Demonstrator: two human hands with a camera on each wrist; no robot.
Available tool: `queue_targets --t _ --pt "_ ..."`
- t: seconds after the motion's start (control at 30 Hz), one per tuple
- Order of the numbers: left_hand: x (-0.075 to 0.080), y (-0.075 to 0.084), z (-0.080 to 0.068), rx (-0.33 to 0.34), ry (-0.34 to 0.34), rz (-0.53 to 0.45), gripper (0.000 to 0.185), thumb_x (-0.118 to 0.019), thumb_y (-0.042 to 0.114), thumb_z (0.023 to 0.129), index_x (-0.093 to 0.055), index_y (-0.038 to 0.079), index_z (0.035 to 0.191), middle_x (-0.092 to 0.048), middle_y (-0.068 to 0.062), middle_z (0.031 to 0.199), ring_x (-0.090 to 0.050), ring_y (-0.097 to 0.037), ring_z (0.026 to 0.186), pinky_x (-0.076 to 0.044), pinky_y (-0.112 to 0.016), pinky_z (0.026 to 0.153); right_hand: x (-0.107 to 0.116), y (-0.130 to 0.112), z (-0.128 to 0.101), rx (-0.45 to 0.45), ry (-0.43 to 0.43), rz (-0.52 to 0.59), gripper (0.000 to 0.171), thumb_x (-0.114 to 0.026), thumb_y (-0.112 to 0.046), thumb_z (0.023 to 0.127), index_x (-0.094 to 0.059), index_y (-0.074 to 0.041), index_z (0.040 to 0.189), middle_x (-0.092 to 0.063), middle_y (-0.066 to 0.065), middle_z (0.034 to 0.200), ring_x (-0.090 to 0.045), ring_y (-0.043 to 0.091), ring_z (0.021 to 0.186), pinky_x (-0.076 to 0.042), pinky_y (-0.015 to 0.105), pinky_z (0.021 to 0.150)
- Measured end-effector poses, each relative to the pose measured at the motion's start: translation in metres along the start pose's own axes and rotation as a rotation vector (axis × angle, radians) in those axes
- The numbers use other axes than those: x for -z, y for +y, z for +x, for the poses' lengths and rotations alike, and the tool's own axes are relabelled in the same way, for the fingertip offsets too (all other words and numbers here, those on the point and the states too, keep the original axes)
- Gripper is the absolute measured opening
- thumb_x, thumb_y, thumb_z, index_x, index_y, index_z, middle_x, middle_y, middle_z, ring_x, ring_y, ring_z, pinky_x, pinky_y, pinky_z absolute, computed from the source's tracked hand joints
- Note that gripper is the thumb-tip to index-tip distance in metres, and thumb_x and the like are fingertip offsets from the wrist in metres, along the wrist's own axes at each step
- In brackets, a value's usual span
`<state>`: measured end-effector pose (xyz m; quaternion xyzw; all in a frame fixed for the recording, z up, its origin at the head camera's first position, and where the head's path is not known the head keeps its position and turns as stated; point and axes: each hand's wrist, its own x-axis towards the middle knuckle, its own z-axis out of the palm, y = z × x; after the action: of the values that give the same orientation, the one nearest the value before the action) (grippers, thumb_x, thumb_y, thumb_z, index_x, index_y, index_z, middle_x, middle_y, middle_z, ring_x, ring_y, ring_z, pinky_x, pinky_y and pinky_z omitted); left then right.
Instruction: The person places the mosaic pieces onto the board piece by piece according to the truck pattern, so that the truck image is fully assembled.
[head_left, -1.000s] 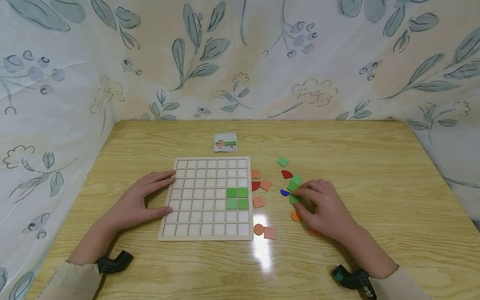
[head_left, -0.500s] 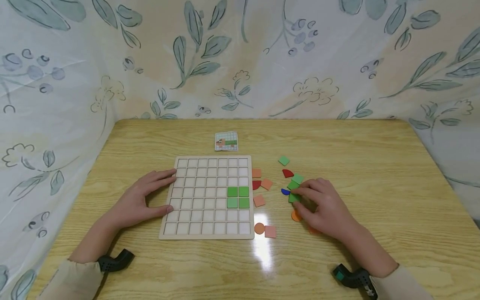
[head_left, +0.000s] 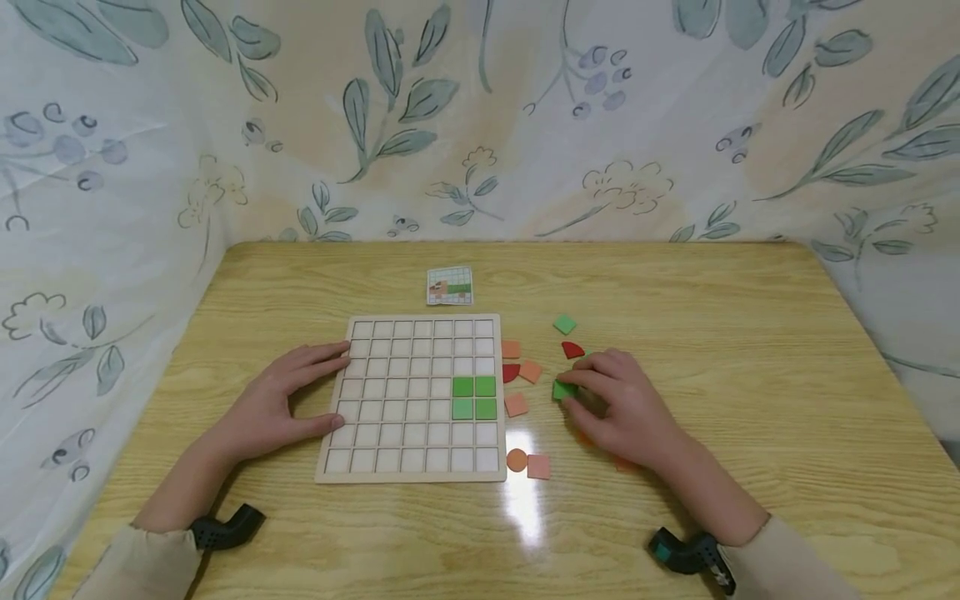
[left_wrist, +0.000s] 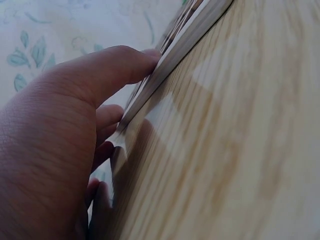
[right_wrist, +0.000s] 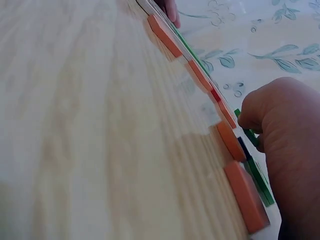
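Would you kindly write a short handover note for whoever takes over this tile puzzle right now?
Right hand: pinches a green square tile, between the loose pieces and the board.
Left hand: rests flat against the left edge of the grid board, steadying it.
Done: four green tiles sit as a two-by-two block in the board's right columns.
Left: all other cells are empty. Spare pieces lie right of the board: salmon squares, red half-discs, one green square, an orange disc.
The pattern card lies beyond the board.
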<state>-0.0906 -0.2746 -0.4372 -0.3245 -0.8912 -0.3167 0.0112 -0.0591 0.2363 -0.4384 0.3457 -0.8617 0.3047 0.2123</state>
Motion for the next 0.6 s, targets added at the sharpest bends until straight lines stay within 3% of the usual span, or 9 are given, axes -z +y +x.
queue_targets --t 0.6 --pt "-0.002 -0.002 -0.001 0.002 0.006 0.019 0.083 -0.097 0.029 0.085 -0.061 0.019 0.159 -0.049 -0.001 0.168 -0.043 -0.035 0.153 -0.020 -0.016 0.122 -0.025 -0.015 0.027 0.101 -0.024 0.014 0.020 -0.085 -0.010 0.085 -0.083 -0.009 0.104 -0.072 0.001 0.100 -0.061 0.021 0.089 -0.049 0.045 0.086"
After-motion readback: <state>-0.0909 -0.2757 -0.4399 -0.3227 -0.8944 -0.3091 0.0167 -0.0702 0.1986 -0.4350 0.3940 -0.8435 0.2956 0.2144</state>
